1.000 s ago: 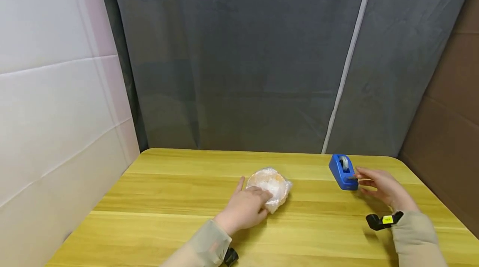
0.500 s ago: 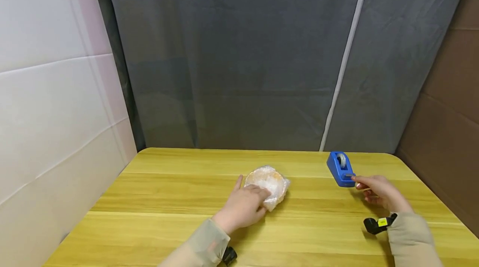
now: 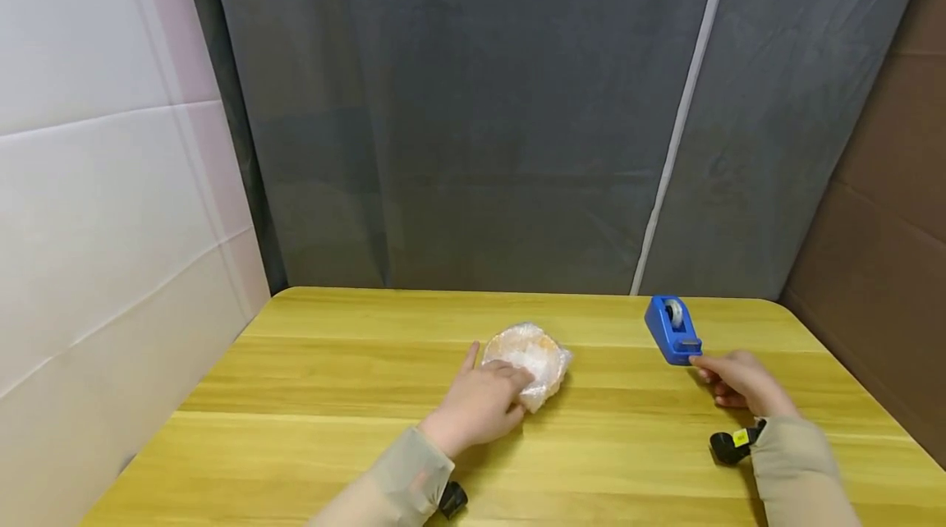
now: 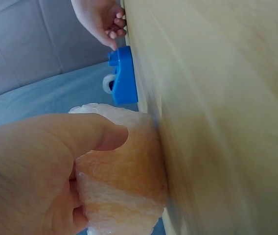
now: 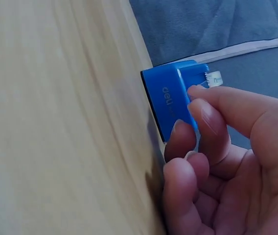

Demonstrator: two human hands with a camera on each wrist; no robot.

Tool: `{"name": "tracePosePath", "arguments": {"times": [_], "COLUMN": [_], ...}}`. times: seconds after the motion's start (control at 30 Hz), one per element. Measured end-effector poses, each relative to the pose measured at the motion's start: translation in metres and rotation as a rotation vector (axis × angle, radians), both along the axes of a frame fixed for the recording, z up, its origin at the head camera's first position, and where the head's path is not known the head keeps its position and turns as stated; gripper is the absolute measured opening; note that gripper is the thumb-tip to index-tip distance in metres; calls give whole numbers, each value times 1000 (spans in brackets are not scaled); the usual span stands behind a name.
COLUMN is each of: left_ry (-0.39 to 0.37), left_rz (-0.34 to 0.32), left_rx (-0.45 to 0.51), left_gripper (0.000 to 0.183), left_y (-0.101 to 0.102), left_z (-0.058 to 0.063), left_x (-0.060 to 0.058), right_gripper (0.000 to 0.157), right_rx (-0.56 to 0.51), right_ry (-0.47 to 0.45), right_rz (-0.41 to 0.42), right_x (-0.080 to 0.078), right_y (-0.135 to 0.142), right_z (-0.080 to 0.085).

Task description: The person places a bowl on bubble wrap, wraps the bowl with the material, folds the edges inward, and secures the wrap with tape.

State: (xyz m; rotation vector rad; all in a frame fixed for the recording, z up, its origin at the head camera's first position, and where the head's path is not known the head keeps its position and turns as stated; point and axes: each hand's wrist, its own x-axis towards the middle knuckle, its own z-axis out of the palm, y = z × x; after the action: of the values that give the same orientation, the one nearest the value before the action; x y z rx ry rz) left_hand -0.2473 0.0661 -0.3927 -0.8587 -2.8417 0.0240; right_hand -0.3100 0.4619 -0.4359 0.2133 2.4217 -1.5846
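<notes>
A round orange-and-white object wrapped in bubble wrap (image 3: 543,359) lies on the wooden table. My left hand (image 3: 480,404) holds it, fingers over its top and thumb against its side; in the left wrist view the thumb (image 4: 109,137) presses the wrap. To the right stands a blue tape dispenser (image 3: 671,334) with a white roll in it. My right hand (image 3: 746,383) is at the dispenser's front end. In the right wrist view its thumb and index finger meet just below the toothed cutter (image 5: 207,78), pinching the thin tape, which is mostly hidden; the other fingers are curled.
The yellow wood table (image 3: 332,379) ends at a dark grey curtain (image 3: 473,141) behind. A white panel (image 3: 111,182) stands on the left and a brown one (image 3: 879,223) on the right. Black wrist cameras (image 3: 732,446) sit at both cuffs.
My right hand has come in at the dispenser's cutter, brought thumb and index finger together, and drawn slightly down and toward me. The left hand stays on the wrapped object.
</notes>
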Motion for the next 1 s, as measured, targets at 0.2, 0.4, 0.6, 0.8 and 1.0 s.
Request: {"name": "tracePosePath", "arguments": {"times": [0.2,0.4,0.6,0.8,1.0], "left_ry": [1,-17,-9,-8,18], "left_rz": [7,12,8,-2,-9], "left_rx": [3,1,-12,-19,-4], "left_gripper": [40,40,39,38,38], "left_y": [-1,-4,-3,2,0], "left_z": [3,3,3,0,1], "left_x": [-2,0,0,1,0], "right_gripper": [36,37,36,32,33], "right_rx": [50,39,54,86,18], "right_ry": [3,-18,-31,-25,-48], "right_rz": [7,32,14,40,122], "right_x": [-7,-9,-8,-5,-4], "right_y": [-2,-2,0,9,24], "right_z": [2,1,-1,-4,5]}}
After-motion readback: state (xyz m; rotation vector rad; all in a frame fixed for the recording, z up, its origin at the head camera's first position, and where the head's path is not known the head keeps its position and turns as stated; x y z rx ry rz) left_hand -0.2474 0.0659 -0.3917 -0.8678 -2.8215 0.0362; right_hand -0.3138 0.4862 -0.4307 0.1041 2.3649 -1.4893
